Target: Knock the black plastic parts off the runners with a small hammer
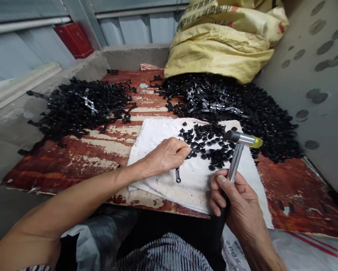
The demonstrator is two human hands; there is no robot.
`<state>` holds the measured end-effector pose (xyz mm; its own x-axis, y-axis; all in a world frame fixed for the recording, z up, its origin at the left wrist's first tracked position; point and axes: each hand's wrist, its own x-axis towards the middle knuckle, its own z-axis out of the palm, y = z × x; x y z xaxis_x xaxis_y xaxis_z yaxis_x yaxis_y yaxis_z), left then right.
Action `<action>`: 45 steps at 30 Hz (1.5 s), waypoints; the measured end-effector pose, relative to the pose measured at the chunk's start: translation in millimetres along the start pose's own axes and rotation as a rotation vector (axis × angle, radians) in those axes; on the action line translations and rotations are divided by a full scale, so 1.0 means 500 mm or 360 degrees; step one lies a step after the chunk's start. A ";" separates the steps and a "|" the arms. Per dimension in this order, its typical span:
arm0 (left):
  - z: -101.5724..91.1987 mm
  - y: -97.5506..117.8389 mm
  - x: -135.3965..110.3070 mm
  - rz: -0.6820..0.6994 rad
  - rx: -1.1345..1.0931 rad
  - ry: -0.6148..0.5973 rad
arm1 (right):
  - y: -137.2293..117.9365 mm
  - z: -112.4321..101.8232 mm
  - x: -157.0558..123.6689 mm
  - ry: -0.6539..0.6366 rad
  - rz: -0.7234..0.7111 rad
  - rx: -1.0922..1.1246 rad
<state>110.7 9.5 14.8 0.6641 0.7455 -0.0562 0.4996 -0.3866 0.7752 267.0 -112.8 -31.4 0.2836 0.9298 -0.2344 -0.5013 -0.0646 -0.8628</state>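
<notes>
My right hand (pixel 236 199) is wrapped round the handle of a mallet (pixel 236 158), held upright over the right side of a white cloth (pixel 154 139). Its head has one black face and one yellow face. My left hand (pixel 170 154) is closed in a pinch at the left edge of a scatter of small black round caps (pixel 211 150). Whatever sits between its fingertips is hidden. A short black link piece (pixel 178 176) shows just below that hand on the cloth; its upper end is covered by the hand.
Black linked parts form a pile (pixel 84 107) on the left of the worn red board (pixel 95 162). Another heap (pixel 214 98) lies at the back, below a yellow woven sack (pixel 220 49). Round black pieces (pixel 273 124) are piled by the right-hand panel (pixel 312 82).
</notes>
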 end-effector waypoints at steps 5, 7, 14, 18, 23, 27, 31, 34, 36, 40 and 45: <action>0.013 0.012 -0.002 0.0031 0.0102 -0.0043 | 0.004 -0.003 0.002 -0.0015 0.0009 0.0025; 0.015 0.019 -0.005 -0.0002 0.0081 -0.0116 | 0.004 -0.004 0.002 -0.0026 0.0007 0.0035; 0.024 0.023 -0.004 0.0006 0.0002 -0.0290 | 0.001 -0.006 0.000 -0.0051 0.0007 0.0057; 0.023 0.021 -0.003 0.0070 -0.0016 -0.0286 | 0.003 -0.007 0.001 -0.0053 -0.0008 0.0071; 0.011 0.020 0.006 -0.0016 -0.0154 -0.0075 | 0.004 -0.010 0.003 -0.0055 -0.0009 0.0082; 0.017 0.017 0.015 -0.0045 -0.0150 -0.0108 | 0.003 -0.009 0.003 -0.0064 -0.0010 0.0081; 0.023 0.020 0.008 -0.0033 -0.0055 -0.0135 | 0.001 -0.009 0.001 -0.0062 -0.0012 0.0075; 0.019 0.019 -0.011 -0.0027 -0.0135 -0.0210 | 0.001 -0.010 0.000 -0.0058 -0.0009 0.0070; 0.011 0.015 -0.026 -0.0108 -0.0263 -0.0228 | 0.003 -0.011 -0.001 -0.0049 -0.0009 0.0071; -0.015 0.005 -0.048 -0.0525 -0.0627 -0.0113 | 0.004 -0.012 -0.001 -0.0040 -0.0012 0.0062; -0.055 -0.001 -0.064 -0.0825 -0.0947 -0.0005 | 0.000 -0.008 -0.002 -0.0042 -0.0025 0.0029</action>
<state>73.6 0.7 33.5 0.4299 0.7494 -0.5036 0.3652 0.3659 0.8560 269.9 -115.0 -33.1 0.2699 0.9399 -0.2090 -0.5118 -0.0438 -0.8580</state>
